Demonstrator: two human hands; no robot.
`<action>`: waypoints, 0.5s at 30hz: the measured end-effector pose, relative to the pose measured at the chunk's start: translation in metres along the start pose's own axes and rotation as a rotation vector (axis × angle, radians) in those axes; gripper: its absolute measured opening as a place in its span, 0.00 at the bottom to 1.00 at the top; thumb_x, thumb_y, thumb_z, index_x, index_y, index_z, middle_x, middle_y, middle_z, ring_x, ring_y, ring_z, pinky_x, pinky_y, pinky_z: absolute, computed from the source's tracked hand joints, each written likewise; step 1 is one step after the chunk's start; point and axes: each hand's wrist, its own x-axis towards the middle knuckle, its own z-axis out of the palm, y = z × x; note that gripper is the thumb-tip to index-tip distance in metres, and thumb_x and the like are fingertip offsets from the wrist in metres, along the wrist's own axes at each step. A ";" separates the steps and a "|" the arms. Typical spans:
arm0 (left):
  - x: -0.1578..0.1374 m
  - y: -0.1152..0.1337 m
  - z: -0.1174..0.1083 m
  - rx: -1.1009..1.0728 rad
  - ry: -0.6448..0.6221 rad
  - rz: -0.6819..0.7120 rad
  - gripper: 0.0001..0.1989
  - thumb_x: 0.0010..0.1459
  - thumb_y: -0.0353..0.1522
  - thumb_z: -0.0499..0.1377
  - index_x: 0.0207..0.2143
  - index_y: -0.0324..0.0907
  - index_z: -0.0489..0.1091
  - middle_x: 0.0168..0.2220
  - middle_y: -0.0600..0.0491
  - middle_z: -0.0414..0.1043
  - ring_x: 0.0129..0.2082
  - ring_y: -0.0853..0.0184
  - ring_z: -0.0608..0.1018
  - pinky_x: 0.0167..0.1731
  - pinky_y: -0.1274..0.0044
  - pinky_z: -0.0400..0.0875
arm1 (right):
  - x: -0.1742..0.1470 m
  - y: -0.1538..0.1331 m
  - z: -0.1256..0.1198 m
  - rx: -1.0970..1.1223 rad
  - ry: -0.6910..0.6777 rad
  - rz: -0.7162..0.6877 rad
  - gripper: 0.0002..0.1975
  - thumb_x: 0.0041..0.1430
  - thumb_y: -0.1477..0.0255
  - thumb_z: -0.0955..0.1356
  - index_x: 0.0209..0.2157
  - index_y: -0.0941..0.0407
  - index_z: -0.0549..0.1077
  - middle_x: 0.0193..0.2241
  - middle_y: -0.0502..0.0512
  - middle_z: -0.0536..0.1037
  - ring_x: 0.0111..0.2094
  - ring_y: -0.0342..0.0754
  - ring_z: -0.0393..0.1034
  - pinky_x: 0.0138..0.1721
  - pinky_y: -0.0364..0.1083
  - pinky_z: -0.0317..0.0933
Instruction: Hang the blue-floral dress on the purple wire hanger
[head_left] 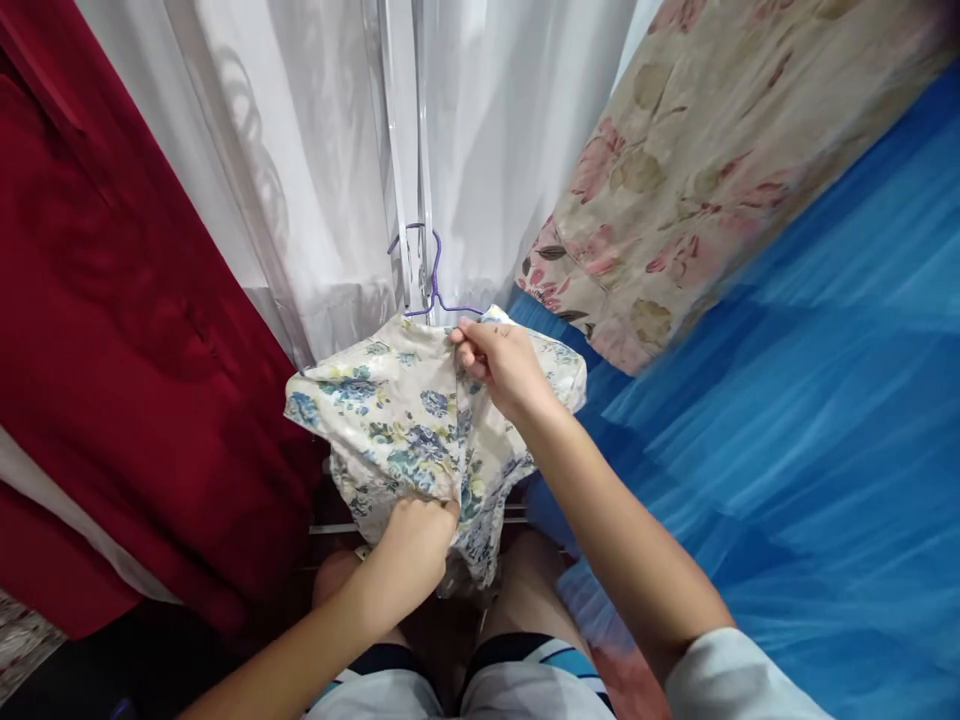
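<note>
A cream blouse (409,405) with blue and yellow flowers hangs in front of me on a purple wire hanger (435,270). Its front opening runs down the middle. My right hand (499,360) pinches the fabric at the top of that opening, just below the hanger. Lower down, my left hand (420,545) is closed on the blouse near the centre line. The fingertips of the left hand are mostly hidden by its back, and any fastener between the fingers is too small to make out.
White curtains (315,150) with pale vertical rails (397,150) stand behind the blouse. Dark red fabric (135,330) hangs at the left. At the right are a beige floral garment (637,200) and blue tulle (787,430). My bare knees are below.
</note>
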 end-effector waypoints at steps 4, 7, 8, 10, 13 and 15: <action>0.010 -0.021 -0.019 -0.289 0.131 0.090 0.10 0.61 0.26 0.55 0.39 0.44 0.75 0.35 0.50 0.79 0.33 0.61 0.80 0.34 0.73 0.72 | -0.008 0.005 0.007 -0.074 -0.018 -0.013 0.15 0.62 0.63 0.66 0.26 0.57 0.73 0.13 0.46 0.69 0.14 0.38 0.54 0.17 0.40 0.44; 0.026 -0.042 -0.058 -0.508 0.631 0.012 0.16 0.68 0.33 0.54 0.56 0.48 0.68 0.40 0.52 0.78 0.37 0.65 0.79 0.41 0.74 0.72 | -0.025 0.009 0.007 -0.163 -0.043 -0.035 0.15 0.63 0.62 0.66 0.26 0.57 0.71 0.12 0.46 0.69 0.14 0.39 0.55 0.19 0.41 0.47; 0.033 -0.048 -0.072 -0.518 0.770 0.011 0.19 0.68 0.34 0.53 0.61 0.48 0.64 0.41 0.52 0.77 0.39 0.65 0.78 0.43 0.73 0.72 | -0.029 0.009 0.007 -0.188 -0.047 -0.059 0.15 0.63 0.62 0.65 0.26 0.57 0.71 0.13 0.46 0.69 0.14 0.39 0.55 0.19 0.41 0.48; 0.048 -0.056 -0.098 -0.441 0.888 0.090 0.16 0.69 0.33 0.52 0.57 0.46 0.68 0.41 0.51 0.75 0.43 0.64 0.76 0.47 0.70 0.70 | -0.034 0.008 0.006 -0.237 -0.068 -0.117 0.15 0.64 0.62 0.65 0.28 0.56 0.71 0.14 0.46 0.70 0.15 0.40 0.56 0.21 0.41 0.50; 0.068 -0.058 -0.120 -0.317 0.918 0.178 0.11 0.69 0.33 0.53 0.42 0.42 0.75 0.38 0.50 0.73 0.43 0.63 0.74 0.46 0.71 0.69 | -0.030 0.012 0.002 -0.379 -0.043 -0.198 0.15 0.65 0.62 0.64 0.29 0.56 0.71 0.15 0.47 0.68 0.18 0.42 0.58 0.23 0.43 0.50; 0.073 -0.058 -0.126 -0.313 0.978 0.172 0.10 0.68 0.33 0.54 0.38 0.40 0.74 0.37 0.51 0.73 0.42 0.64 0.74 0.45 0.73 0.68 | -0.025 0.025 -0.002 -0.582 0.067 -0.272 0.15 0.65 0.63 0.64 0.27 0.56 0.71 0.17 0.48 0.68 0.20 0.43 0.59 0.25 0.44 0.50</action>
